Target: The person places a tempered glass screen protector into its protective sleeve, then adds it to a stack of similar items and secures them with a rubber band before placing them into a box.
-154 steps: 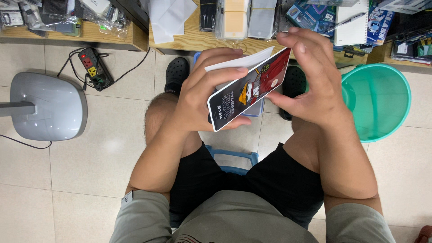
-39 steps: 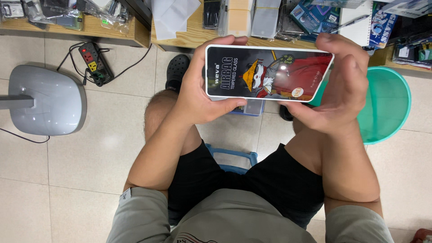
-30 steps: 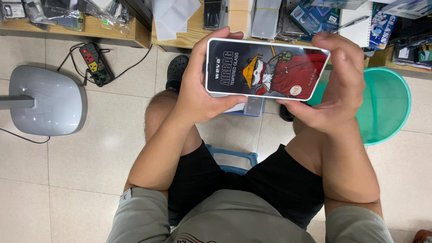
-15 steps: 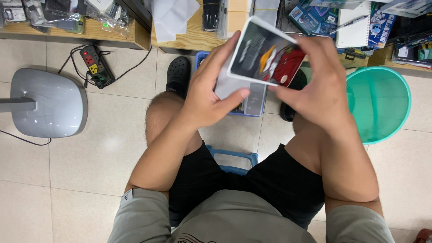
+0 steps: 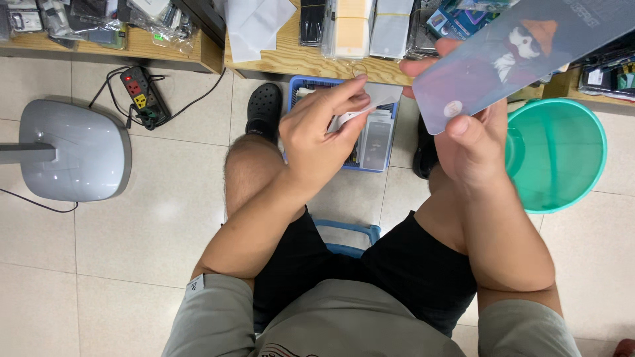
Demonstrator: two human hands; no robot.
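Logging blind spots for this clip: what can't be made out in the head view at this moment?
- Flat printed package in the right hand: motion-blurred, its upper right cut by the frame edge.
- White piece pinched by the left hand: partly covered by the fingers.
- Blue basket: contents hidden behind both hands.
- Green bucket: inside not legible.

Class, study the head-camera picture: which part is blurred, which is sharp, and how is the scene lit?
Head view: the printed card in the right hand is motion-blurred and washed out; the left hand, green tub and floor tiles stay sharp; lighting is even, shadows soft.
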